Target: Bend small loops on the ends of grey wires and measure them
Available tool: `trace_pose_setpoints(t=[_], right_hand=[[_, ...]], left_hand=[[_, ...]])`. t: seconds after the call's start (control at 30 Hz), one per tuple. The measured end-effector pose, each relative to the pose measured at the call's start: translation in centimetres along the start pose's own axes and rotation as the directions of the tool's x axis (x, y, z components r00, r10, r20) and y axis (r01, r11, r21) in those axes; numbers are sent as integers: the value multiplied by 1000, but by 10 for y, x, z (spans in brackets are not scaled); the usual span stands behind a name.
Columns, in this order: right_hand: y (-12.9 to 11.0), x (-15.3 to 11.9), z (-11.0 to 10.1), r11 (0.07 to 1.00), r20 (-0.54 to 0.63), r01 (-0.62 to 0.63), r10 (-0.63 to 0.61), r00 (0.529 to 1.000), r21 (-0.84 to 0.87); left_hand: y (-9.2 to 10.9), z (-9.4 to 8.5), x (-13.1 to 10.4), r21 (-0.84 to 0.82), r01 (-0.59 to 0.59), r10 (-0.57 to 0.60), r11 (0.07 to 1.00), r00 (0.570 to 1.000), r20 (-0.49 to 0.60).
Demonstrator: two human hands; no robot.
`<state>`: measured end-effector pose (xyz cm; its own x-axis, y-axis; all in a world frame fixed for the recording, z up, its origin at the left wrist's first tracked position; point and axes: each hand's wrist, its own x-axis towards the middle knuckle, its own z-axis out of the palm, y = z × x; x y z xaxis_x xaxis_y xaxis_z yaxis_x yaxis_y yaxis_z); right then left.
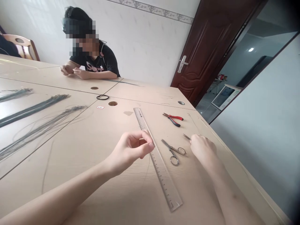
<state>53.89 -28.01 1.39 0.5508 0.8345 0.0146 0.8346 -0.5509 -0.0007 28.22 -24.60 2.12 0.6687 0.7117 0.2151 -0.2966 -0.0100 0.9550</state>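
Note:
My left hand (131,147) is raised over the clear ruler (161,173), thumb and forefinger pinched together. A tiny dark bit shows at their tips, too small to name; a thin strand seems to trail below. On the right, my right hand (203,148) is closed at the tabletop around a pointed metal tool (186,137). Only the tool's slim tip sticks out from the fingers. Between the two hands lie metal scissors (172,151) with round finger loops, blades apart. Pliers (172,119) with red and black handles rest farther back.
Bundles of grey strands (35,109) lie along the table's left side. A black ring (102,97), a small label (100,107) and a tape roll (181,102) are farther back. Across the table (98,187) sits a person (107,61), forearms on it. A brown door (199,47) stands behind.

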Motion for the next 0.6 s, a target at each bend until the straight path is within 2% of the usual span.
trace_pose_setpoints(t=[0.1, 0.17, 0.27, 0.3, 0.33, 0.37, 0.43, 0.53, 0.6], right_hand=[[-10, -2, -7, 983, -75, 54, -42, 996, 173], [-19, -10, -14, 937, -118, 126, -93, 989, 325], [-32, -35, -24, 795, -111, 253, -231, 967, 551], [-35, -45, -26, 713, -86, 285, -302, 950, 640], [-37, -55, -28, 535, -47, 272, -396, 917, 799], [-39, -64, -30, 404, -18, 233, -471, 882, 885], [-41, -77, -32, 240, 34, 141, -603, 797, 961], [-41, -86, -36, 205, 85, 88, -709, 700, 975], [-40, -89, -36, 226, 92, 117, -741, 666, 967]], left_hand=[[1, 0, 0, -1, -15, 15, 1000, 1000, 0], [2, 0, 0, -3, -19, 19, 1000, 1000, 1], [3, 0, 1, -10, -36, 36, 999, 999, -1], [4, 0, 1, -11, -41, 41, 999, 999, -2], [4, 0, 1, -12, -44, 44, 999, 999, -4], [4, 0, 1, -13, -47, 47, 999, 999, -4], [4, 0, 0, -23, -56, 56, 998, 998, 6], [2, 0, 1, -65, -84, 87, 994, 995, 48], [1, 1, 1, -106, -97, 105, 990, 991, 82]])
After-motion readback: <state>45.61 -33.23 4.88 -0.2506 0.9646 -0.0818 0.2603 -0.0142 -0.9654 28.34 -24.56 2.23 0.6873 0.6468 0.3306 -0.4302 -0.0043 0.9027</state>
